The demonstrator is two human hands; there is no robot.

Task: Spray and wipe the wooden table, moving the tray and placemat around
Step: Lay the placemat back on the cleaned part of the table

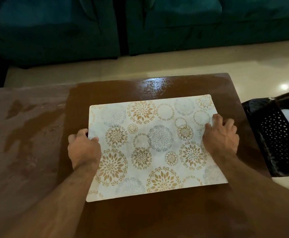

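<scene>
Head-camera view over a wooden table: two bare forearms reach forward from the near edge, each ending on a white placemat printed with gold and grey floral circles. Left hand grips the mat's left edge, thumb curled on top and fingers bent around the side. Right hand rests on the mat's right edge with fingers bent and fingertips pressing down; whether any finger hooks under the edge cannot be told. Between the two hands the mat lies flat, slightly skewed to the table's edges. Left of the left hand the wood looks dull and streaked; under and around the mat it is darker and glossier. Just beyond the mat, ahead of both hands, droplets glisten on the surface. Right of the right hand, off the table's side, sits a dark perforated basket with something white inside. Farther off, past the table, a pale tiled floor meets a teal sofa.
</scene>
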